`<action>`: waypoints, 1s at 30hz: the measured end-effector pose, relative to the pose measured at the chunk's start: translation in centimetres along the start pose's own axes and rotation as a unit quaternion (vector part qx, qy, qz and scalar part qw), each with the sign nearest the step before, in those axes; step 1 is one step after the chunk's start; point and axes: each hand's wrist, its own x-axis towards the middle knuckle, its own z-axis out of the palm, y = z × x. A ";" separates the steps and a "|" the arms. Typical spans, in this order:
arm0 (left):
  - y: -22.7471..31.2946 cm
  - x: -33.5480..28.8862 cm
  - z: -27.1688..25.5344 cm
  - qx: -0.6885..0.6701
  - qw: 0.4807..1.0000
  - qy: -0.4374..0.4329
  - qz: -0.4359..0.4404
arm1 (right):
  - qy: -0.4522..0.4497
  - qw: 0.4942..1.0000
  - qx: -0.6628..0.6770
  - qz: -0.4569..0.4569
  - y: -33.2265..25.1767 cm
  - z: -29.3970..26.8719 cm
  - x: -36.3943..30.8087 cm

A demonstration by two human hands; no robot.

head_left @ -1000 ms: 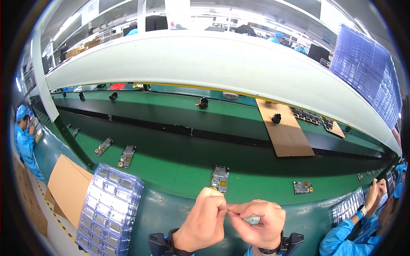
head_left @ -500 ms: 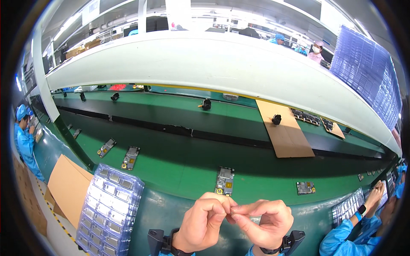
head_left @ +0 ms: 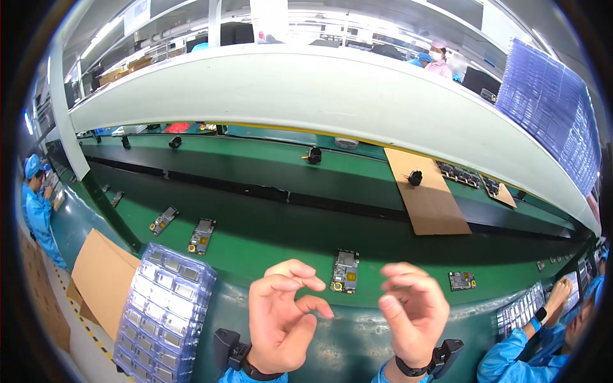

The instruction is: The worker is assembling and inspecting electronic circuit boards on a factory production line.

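Both of my hands are raised over the near edge of the green bench, apart from each other. My left hand (head_left: 284, 319) has its fingers loosely curved and spread, with nothing between them. Nothing shows in my right hand (head_left: 415, 313) either; its fingers are curved and parted from the thumb, a little blurred. Beyond the gap between the hands lies a circuit board (head_left: 345, 271) with a gold patch and a round yellow part, touched by neither hand. Another circuit board (head_left: 462, 281) lies to the right of my right hand. Dark bands with devices circle both wrists.
Stacked clear plastic trays (head_left: 165, 313) with grey parts stand at left beside a cardboard sheet (head_left: 102, 281). More boards (head_left: 201, 236) lie on the green belt (head_left: 274, 246). A flat cardboard (head_left: 428, 198) spans the far lane. A white shelf beam (head_left: 306, 89) crosses above. Co-workers (head_left: 543, 338) sit right and left.
My hands have come apart from a pinch together, and their fingers have opened. The boards and black parts on the belts have shifted slightly to the right.
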 end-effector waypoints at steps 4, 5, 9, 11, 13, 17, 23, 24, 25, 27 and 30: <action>-0.3 -0.2 0.5 0.045 0.997 -0.038 0.054 | -0.164 0.980 -0.113 -0.001 -1.0 -0.2 0.3; -0.4 -0.3 0.4 0.048 0.995 -0.042 0.076 | -0.167 0.980 -0.109 0.000 -1.0 0.1 0.2; -0.5 -0.5 0.5 0.066 0.990 -0.051 0.111 | -0.199 0.976 -0.088 -0.012 -1.0 0.5 0.1; -0.6 -0.6 0.5 0.063 0.990 -0.057 0.115 | -0.203 0.975 -0.085 -0.016 -1.1 0.4 0.1; -0.9 -0.7 0.2 0.054 0.990 -0.078 0.109 | -0.199 0.977 -0.082 -0.010 -1.2 0.3 0.2; -1.0 -0.7 0.4 0.066 0.989 -0.069 0.112 | -0.198 0.977 -0.077 -0.010 -1.1 0.2 0.1; -1.1 -0.8 0.5 0.075 0.986 -0.051 0.141 | -0.208 0.976 -0.068 -0.016 -1.0 0.4 0.0; -1.0 -0.8 0.4 0.079 0.986 -0.054 0.136 | -0.210 0.975 -0.066 -0.016 -1.0 0.4 0.1; -1.0 -0.9 0.3 0.082 0.986 -0.057 0.131 | -0.212 0.975 -0.064 -0.016 -1.0 0.5 0.0; -0.6 -0.6 0.3 0.095 0.986 -0.065 0.124 | -0.212 0.975 -0.064 -0.012 -1.1 0.4 0.0; 0.4 -0.4 0.8 0.085 0.989 -0.080 0.092 | -0.226 0.972 -0.068 -0.018 -1.1 -0.2 0.3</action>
